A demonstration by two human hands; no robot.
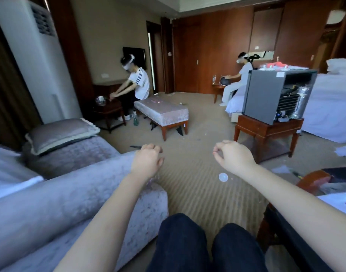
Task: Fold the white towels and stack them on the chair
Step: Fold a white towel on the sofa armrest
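two bare hands out front, level w/ each other, well apart, both above the carpet (pixel 197 197) and touching nothing. left hand (pixel 146 160): back up, fingers half curled and loose, gaps between them, holds nothing. right hand (pixel 234 157): fingers curled in, thumb tip meeting forefinger tip; nothing visible between them, too small to tell for sure. knees (pixel 180 242) in dark trousers at bottom centre.

task items: white cloth (pixel 339 203) w/ a red mark at the r edge, lying flat on a dark-topped wooden piece (pixel 282 228); can't tell if that is a towel. more pale cloth (pixel 9 179) at far l on the sofa seat. curved wood arm of a chair (pixel 313 180) beyond the r forearm, seat mostly hidden. neither hand is near any cloth.

surroundings: grey velvet sofa arm (pixel 70 195) under the l forearm, grey cushion (pixel 60 134) behind it. small clear disc (pixel 223 177) on the carpet between the hands. padded bench (pixel 164 111) mid-room. grey mini fridge (pixel 266 95), back panel facing the camera, on a wooden side table (pixel 266 132). white bed (pixel 335 107) at r. two other people seated at the far side, one by the bench (pixel 138 83), one on the bed edge (pixel 240 79), both w/ headsets on.
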